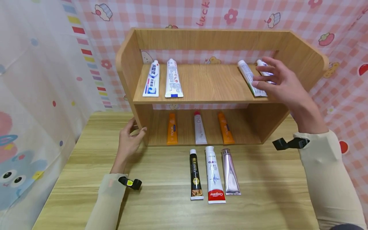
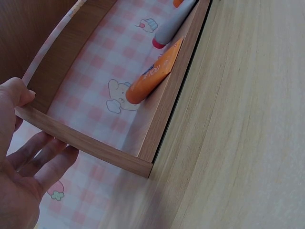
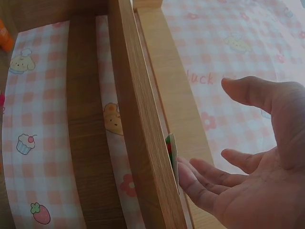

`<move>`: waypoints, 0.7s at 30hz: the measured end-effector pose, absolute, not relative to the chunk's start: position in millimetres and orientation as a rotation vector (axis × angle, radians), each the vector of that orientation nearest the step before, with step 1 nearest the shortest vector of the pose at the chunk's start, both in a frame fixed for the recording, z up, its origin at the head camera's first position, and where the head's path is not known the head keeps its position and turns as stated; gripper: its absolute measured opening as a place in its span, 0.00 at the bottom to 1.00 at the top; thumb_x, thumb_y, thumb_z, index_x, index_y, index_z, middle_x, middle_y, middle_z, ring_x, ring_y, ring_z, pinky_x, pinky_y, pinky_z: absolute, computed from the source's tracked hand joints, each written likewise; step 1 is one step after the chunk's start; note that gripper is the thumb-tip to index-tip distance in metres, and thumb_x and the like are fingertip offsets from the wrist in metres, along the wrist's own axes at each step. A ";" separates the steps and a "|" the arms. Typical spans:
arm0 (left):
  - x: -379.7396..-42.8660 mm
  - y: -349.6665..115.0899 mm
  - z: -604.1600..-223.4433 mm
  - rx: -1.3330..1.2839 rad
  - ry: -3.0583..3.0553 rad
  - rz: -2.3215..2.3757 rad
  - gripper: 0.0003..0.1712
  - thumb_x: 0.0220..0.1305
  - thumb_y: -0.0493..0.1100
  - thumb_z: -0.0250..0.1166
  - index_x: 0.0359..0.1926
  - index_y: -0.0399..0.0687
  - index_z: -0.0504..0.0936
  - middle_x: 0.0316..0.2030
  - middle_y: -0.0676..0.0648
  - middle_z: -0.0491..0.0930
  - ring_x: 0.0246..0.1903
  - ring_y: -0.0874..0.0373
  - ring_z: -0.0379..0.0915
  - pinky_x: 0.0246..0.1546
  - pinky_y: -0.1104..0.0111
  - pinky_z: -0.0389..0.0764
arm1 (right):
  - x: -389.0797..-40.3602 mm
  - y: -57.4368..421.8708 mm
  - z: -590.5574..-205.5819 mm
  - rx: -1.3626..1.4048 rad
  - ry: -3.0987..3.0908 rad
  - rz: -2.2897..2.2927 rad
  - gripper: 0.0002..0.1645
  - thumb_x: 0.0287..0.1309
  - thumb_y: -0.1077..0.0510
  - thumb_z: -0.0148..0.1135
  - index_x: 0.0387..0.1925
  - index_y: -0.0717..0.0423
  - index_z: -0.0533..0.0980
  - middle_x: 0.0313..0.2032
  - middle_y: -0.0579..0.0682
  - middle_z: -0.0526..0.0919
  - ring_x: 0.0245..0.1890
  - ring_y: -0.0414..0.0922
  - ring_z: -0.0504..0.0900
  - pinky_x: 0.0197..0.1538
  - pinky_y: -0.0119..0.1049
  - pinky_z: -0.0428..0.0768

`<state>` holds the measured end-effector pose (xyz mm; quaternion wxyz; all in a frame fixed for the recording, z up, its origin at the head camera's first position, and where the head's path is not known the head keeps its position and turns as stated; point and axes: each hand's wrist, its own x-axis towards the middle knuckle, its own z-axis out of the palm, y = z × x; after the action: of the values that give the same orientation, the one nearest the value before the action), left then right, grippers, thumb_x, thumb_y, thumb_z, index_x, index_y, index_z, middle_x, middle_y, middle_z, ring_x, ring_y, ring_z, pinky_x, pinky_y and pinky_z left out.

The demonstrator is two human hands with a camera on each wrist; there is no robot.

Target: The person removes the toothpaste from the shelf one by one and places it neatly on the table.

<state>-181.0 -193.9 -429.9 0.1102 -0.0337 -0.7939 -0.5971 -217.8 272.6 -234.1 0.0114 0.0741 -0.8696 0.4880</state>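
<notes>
A two-level wooden shelf (image 1: 201, 40) stands on the table. My right hand (image 1: 267, 76) reaches onto the upper level's right end, and its straight fingers (image 3: 200, 183) touch the crimped end of a white tube (image 1: 250, 79), seen edge-on as the tube end (image 3: 170, 149) in the right wrist view. A second tube (image 1: 262, 66) lies partly hidden behind that hand. My left hand (image 1: 135, 131) grips the shelf's left side panel (image 2: 95, 145), thumb inside and fingers outside. Nearest it on the lower level lies an orange tube (image 2: 155, 74).
On the upper left lie a blue-white tube (image 1: 151, 80) and a white tube (image 1: 173, 79). The lower level holds two orange tubes (image 1: 172, 129) (image 1: 225, 127) and a white one (image 1: 199, 127). In front lie black (image 1: 195, 175), Colgate (image 1: 214, 175) and silver (image 1: 230, 172) tubes.
</notes>
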 end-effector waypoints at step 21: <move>-185.1 -196.8 -438.2 -0.129 -2.336 -1.725 0.32 0.68 0.34 0.63 0.72 0.39 0.69 0.58 0.29 0.77 0.57 0.40 0.75 0.44 0.84 0.81 | -249.9 270.3 -223.0 -0.005 -3.003 1.206 0.56 0.63 0.34 0.64 0.82 0.34 0.44 0.79 0.55 0.58 0.75 0.58 0.62 0.72 0.60 0.67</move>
<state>-185.1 -196.8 -438.2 0.1172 -0.0440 -0.7981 -0.5894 -249.9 270.3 -223.0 -0.0473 -0.0014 -0.9269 0.3724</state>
